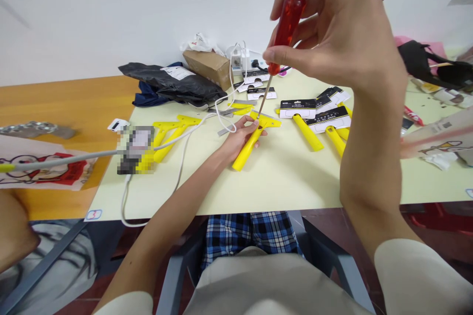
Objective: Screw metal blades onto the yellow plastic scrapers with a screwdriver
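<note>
My right hand (321, 34) is raised and closed round the red handle of a screwdriver (288, 22). The shaft slants down to the left, and its tip meets a screw on the head of a yellow scraper (247, 147). Low over the table, my left hand (240, 137) grips that scraper just below its head, thumb on top, with the handle pointing towards me. Behind the left hand lie loose yellow pieces (240, 107) and grey blade-like strips. Part of the scraper's head is covered by my fingers.
Several yellow scrapers with black-and-white cards (297, 108) lie to the right. More yellow scrapers (185, 120) rest on the left, beside a white cable (183, 157) crossing the table. A black plastic bag (177, 83) and a cardboard box (210, 66) stand at the back. Another person's arm (15, 229) shows at far left.
</note>
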{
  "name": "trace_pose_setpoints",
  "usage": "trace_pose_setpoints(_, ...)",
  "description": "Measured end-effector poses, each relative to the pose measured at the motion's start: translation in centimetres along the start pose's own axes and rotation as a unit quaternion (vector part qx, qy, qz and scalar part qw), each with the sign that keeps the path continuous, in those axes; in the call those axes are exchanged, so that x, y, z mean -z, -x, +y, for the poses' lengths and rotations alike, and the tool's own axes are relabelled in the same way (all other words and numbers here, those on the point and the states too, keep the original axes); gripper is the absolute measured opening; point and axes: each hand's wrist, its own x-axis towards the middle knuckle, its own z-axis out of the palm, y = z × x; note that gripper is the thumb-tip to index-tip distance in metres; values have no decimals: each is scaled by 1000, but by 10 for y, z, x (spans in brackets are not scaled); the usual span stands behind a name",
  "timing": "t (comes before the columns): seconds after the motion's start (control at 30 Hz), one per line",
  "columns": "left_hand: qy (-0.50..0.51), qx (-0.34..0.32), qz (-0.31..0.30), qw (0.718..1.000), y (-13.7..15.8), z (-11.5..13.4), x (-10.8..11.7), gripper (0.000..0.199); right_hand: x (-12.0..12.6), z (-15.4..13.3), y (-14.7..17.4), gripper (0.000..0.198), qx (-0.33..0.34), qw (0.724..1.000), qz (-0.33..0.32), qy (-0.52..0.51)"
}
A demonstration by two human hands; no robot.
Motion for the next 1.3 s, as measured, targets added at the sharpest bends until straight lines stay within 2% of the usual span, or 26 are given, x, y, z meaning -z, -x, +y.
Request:
trace_pose_setpoints(0.23, -10, -7, -6, 1000, -2, -3, 2, 41, -3, -3, 0, 30, -3, 1000, -17, 0)
trace_pose_setpoints(0.47, -13, -7, -2, 1000, 0, 0, 0, 43, -4, 0, 0, 37, 17, 1000, -8, -13)
trace_pose_setpoints(0.63, -13, -7, 4, 1000, 1, 0, -1, 42, -7, -2, 0, 45, 15, 999, -16, 31)
trace_pose_setpoints(0.77, 17, -10, 20, 1000, -2, 0, 2, 42, -12, 8, 0, 30, 42, 997, -55, 24)
trace_pose_setpoints(0.93, 41, -10, 33, 999, -3, 1, 4, 41, -9, 7, 0, 52, 26, 995, -91, -24)
trace_pose_setpoints(1.07, 35, -3, 28, 999, -1, 2, 2, 43, -11, 2, -1, 36, 25, 998, -53, 12)
trace_pose_setpoints(1.13, 35, -2, 28, 999, 0, 2, 1, 44, -13, 3, -1, 33, 34, 998, -54, 20)
trace_pose_setpoints(1.3, 53, -12, 31, 998, 0, 2, 1, 42, -11, 4, 0, 51, 42, 993, -110, -21)
